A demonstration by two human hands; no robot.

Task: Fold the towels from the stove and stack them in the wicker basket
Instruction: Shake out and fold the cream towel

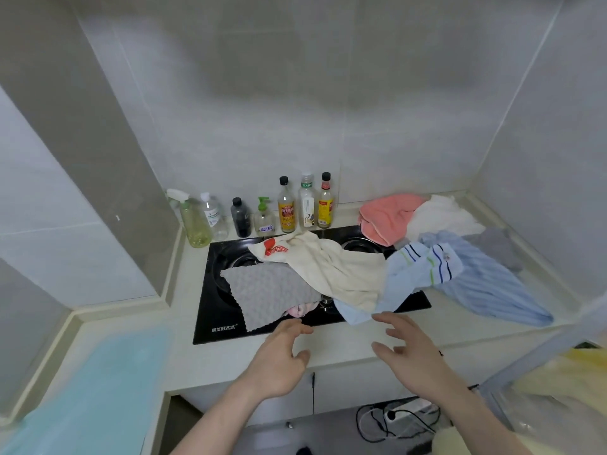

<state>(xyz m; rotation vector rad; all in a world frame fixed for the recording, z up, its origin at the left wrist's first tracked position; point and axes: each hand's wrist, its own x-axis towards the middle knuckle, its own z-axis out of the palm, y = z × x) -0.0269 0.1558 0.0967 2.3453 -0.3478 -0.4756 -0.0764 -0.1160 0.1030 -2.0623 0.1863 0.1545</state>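
Both hands empty, fingers spread and relaxed, hovering over the bench edge just in front of the stove point(230, 323). Towels lie heaped across the stove, unfolded. Nearest is the light blue striped towel point(410, 277): its low corner hangs just ahead of the right hand point(407, 349), long axis running up-right, away from it. The grey waffle cloth point(269, 293) sits just ahead of the left hand point(282, 356). The cream towel point(331, 267) lies between them, farther back. Right hand looks closer to a grab. Wicker basket not in view.
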